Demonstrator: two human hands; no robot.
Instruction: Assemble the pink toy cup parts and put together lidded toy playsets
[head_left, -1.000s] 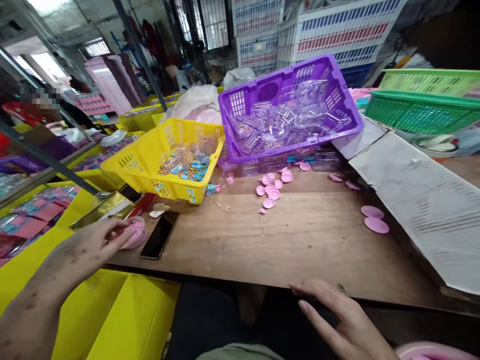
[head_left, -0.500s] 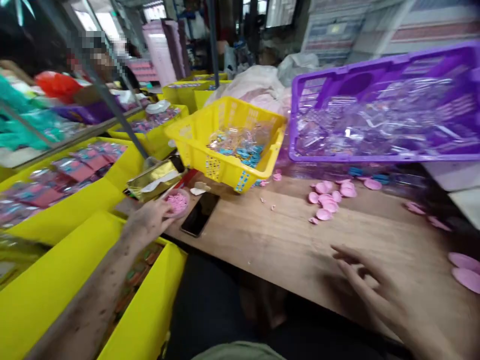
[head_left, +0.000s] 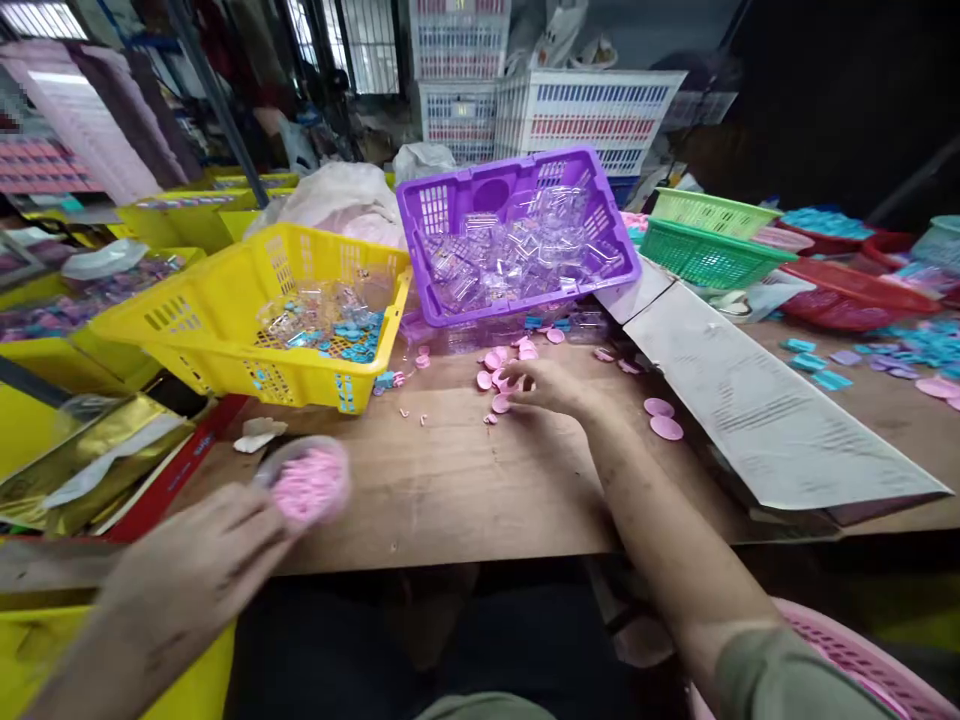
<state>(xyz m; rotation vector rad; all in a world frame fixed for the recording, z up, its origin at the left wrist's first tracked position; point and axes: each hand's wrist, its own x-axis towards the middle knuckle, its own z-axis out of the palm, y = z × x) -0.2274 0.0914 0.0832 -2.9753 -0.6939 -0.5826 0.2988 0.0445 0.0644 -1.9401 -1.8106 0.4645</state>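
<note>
Left hand [head_left: 199,570] grips a small bowl of pink pieces [head_left: 306,483] at the table's [head_left: 450,480] near edge; right hand [head_left: 551,385], fingers spread, rests on pink discs [head_left: 499,380] beside the purple basket [head_left: 517,235].

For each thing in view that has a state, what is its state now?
Left hand: holds a small pink bowl, full of pink bits.
Right hand: fingers on the pink discs, spread loose on the table.
Purple basket: tilted, full of clear pieces.
Yellow basket: tilted, partly filled.
Green baskets: stacked.
</note>
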